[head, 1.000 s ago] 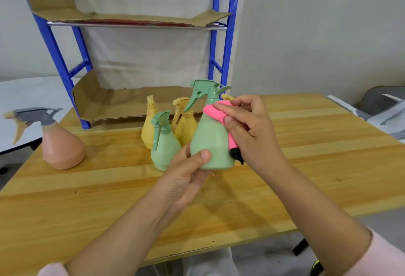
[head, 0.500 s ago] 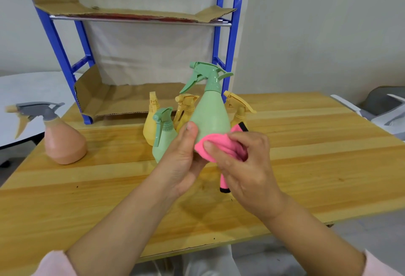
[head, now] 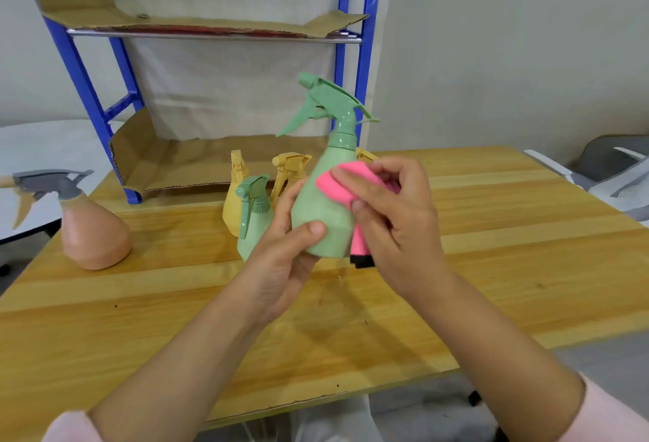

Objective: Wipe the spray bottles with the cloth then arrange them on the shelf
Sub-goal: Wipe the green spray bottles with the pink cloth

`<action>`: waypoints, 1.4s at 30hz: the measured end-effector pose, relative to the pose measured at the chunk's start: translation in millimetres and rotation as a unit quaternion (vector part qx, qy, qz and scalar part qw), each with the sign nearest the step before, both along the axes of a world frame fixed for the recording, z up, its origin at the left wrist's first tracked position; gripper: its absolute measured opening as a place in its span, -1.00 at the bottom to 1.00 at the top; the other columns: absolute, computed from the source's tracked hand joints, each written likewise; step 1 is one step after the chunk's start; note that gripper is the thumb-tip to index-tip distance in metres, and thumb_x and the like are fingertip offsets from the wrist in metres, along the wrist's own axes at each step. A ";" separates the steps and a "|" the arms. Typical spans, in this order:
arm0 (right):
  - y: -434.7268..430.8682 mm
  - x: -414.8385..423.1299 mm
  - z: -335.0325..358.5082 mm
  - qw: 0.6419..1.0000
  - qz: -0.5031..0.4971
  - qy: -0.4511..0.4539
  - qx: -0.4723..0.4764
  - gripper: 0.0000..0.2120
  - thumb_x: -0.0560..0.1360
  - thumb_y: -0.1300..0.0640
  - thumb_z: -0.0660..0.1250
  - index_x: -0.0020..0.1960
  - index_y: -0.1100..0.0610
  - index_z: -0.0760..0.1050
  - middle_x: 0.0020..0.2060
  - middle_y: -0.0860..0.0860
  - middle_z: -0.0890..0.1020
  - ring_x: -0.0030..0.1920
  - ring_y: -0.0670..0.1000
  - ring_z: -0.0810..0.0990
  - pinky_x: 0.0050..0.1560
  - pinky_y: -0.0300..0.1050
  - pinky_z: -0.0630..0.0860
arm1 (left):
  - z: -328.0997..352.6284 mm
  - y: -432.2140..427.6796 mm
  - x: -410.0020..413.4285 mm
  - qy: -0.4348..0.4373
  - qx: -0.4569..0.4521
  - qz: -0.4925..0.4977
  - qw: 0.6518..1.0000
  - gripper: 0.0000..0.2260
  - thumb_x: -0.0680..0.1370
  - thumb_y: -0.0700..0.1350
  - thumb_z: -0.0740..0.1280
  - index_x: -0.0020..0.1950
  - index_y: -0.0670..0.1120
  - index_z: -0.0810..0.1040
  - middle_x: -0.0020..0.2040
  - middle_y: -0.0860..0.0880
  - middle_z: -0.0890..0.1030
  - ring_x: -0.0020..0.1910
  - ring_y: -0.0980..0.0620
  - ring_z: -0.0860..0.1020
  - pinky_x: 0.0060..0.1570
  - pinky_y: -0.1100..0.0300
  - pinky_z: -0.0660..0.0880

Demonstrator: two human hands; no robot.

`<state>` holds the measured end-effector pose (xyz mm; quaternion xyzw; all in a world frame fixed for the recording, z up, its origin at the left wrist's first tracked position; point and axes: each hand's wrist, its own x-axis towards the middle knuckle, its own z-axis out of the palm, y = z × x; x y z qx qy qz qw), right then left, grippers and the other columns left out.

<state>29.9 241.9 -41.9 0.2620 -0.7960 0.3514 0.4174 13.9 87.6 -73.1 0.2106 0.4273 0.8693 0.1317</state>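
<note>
Wooden table [head: 509, 266], blue shelf [head: 210, 36] behind

The one camera is riding on the person's head, looking forward and down across the wooden table [head: 491, 266] from its near edge. It is facing the blue shelf [head: 366, 55] standing at the far side against the pale wall. It is sitting very near the left hand [head: 281, 266] and right hand [head: 397, 223], which are filling the centre with the green bottle [head: 319, 216] and pink cloth [head: 333, 185]. The wide lens is also taking in a white table [head: 42, 139] at left and a grey chair [head: 611, 160] at right.
</note>
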 end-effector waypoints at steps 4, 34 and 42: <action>-1.5 -11.6 15.9 0.998 -0.005 -0.056 -0.034 -0.66 0.53 0.21 0.23 0.26 0.03 0.55 0.08 0.00 0.37 0.14 0.08 0.41 0.22 -0.04 0.43 | -0.1 1.9 1.7 -0.010 -0.008 -0.007 1.000 -0.15 0.14 0.02 0.64 0.37 0.07 0.37 0.25 -0.08 0.49 0.12 -0.06 0.57 -0.03 -0.01 0.59; 2.0 -12.7 -0.4 0.998 -0.012 -0.040 -0.050 -0.67 0.53 0.25 0.25 0.26 0.06 0.53 0.12 0.03 0.38 0.17 0.11 0.41 0.24 -0.14 0.40 | -0.6 -6.7 0.1 -0.003 -0.051 0.014 0.999 -0.26 0.23 -0.27 0.48 0.37 0.05 0.39 0.22 -0.07 0.54 0.10 -0.04 0.57 -0.08 0.10 0.58; -4.7 -6.7 -8.0 0.998 0.009 -0.049 -0.027 -0.66 0.55 0.18 0.23 0.30 0.00 0.49 0.13 0.01 0.37 0.20 0.11 0.39 0.25 -0.03 0.42 | 6.4 -4.8 -3.6 -0.001 0.000 0.052 0.999 -0.22 0.23 -0.22 0.59 0.40 0.00 0.39 0.31 -0.09 0.52 0.20 -0.03 0.54 0.00 0.16 0.55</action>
